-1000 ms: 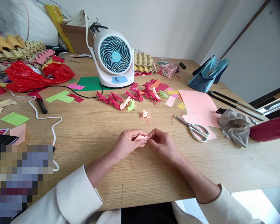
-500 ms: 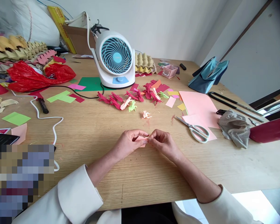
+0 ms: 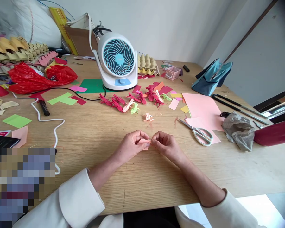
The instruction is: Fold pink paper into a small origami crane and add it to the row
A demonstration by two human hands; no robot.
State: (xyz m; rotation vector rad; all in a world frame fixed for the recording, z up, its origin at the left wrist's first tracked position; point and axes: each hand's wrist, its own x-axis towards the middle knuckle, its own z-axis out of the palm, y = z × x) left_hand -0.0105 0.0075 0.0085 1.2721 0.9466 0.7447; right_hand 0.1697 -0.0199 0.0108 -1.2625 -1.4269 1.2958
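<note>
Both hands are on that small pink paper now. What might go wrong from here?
The left hand and right hand both pinch the small pink paper; an uneven pull might tear or miscrease it.
The fan faces the light folded figures; if running, which I can't tell, it might scatter them.
The scissors lie near the right hand, so a wide reach could catch them.

Between the left hand (image 3: 129, 146) and the right hand (image 3: 165, 146) is one pink paper piece (image 3: 144, 144). Beyond them: one fan (image 3: 119, 59), one pink basket (image 3: 172, 72). Rightward: one pair of scissors (image 3: 201, 134), one blue bag (image 3: 210, 79). Leftward: one black marker (image 3: 44, 107), one phone (image 3: 4, 142).
</note>
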